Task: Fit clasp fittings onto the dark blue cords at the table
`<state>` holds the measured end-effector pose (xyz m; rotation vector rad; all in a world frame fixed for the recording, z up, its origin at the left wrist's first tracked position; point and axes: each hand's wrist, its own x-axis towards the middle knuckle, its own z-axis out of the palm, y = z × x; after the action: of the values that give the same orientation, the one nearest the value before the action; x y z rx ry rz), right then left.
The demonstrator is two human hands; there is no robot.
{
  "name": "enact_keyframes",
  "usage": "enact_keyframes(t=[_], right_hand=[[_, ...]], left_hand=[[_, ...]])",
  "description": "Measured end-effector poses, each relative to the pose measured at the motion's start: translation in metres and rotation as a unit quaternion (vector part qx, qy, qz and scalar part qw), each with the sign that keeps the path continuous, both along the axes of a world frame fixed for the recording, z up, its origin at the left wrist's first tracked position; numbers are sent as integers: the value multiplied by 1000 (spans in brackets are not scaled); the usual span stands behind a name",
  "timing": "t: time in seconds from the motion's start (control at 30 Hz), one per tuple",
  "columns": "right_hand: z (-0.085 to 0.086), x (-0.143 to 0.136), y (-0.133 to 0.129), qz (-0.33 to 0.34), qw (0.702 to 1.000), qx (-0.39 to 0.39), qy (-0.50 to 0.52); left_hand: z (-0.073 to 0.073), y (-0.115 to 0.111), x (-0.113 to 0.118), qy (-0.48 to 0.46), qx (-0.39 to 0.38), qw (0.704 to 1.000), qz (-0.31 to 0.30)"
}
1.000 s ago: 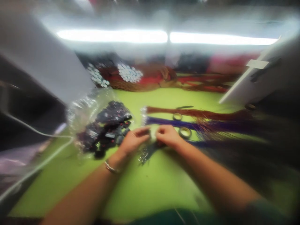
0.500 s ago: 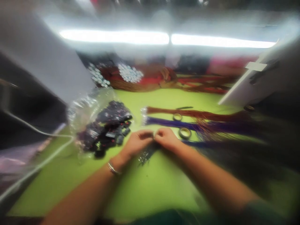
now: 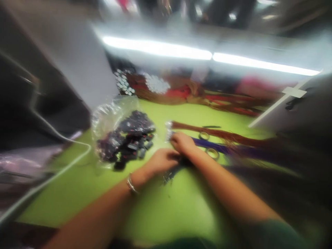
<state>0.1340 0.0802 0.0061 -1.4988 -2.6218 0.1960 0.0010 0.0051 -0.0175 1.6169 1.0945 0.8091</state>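
Observation:
My right hand [image 3: 183, 142] is over the left end of a bundle of purple wires [image 3: 199, 141], its fingers curled together by the pale connector-like tips [image 3: 168, 131]. What it pinches is too blurred to name. Lower and to the left, my left hand [image 3: 163, 159] has its thumb and fingers closed; anything small between them is hidden. Just below it lie dark wires with shiny metal ends [image 3: 169, 175] on the green tabletop [image 3: 166, 207].
On the left a clear plastic bag [image 3: 103, 117] spills black connector housings [image 3: 137, 138]. Brown wires [image 3: 220, 131] and two tape rolls [image 3: 212, 153] lie on the right. More wire bundles [image 3: 160, 97] line the back. A white cable [image 3: 57, 169] crosses the left edge.
My hands, which met fingertip to fingertip, are now apart. The right hand has moved forward to the purple wires' end; the left stays near the dark wires. The view has shifted and tilted.

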Motion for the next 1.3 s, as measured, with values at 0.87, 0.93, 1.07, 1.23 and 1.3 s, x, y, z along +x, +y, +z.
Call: enact_keyframes(t=[0.87, 0.93, 1.07, 1.23, 1.3], right_hand=[[11, 43, -51, -57, 930, -119, 342], [10, 43, -51, -56, 935, -121, 329], [11, 43, -49, -53, 940, -129, 312], [12, 42, -49, -62, 947, -142, 280], [13, 42, -49, -63, 952, -142, 265]], left_hand=[[16, -2, -1, -333, -259, 899, 114], [15, -1, -1, -334, -264, 898, 111], [13, -1, -2, -331, -261, 902, 95], [12, -3, -2, -312, -245, 914, 87], [12, -4, -2, -301, -232, 920, 91]])
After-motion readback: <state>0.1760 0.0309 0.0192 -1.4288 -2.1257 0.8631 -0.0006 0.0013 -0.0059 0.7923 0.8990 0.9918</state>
